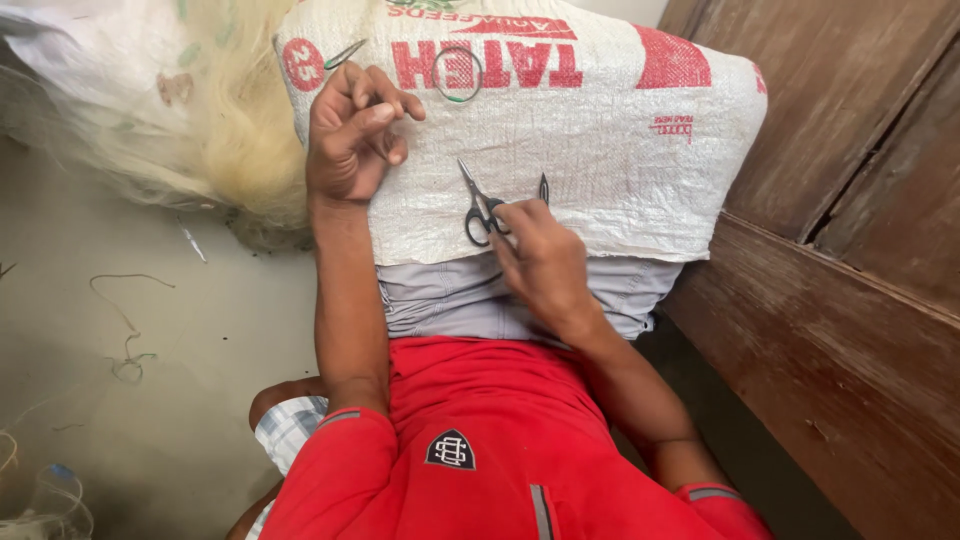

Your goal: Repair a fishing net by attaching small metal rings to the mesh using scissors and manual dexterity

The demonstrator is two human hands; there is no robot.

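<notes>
While a white woven sack (pixel 600 150) is being kept across the lap, small black-handled scissors (pixel 484 208) are being gripped on it by the right hand (pixel 540 262), fingers closed over the handles. Fingertips of the left hand (pixel 352 135) are being pinched together above the sack, beside pale fishing net (pixel 215 130).
</notes>
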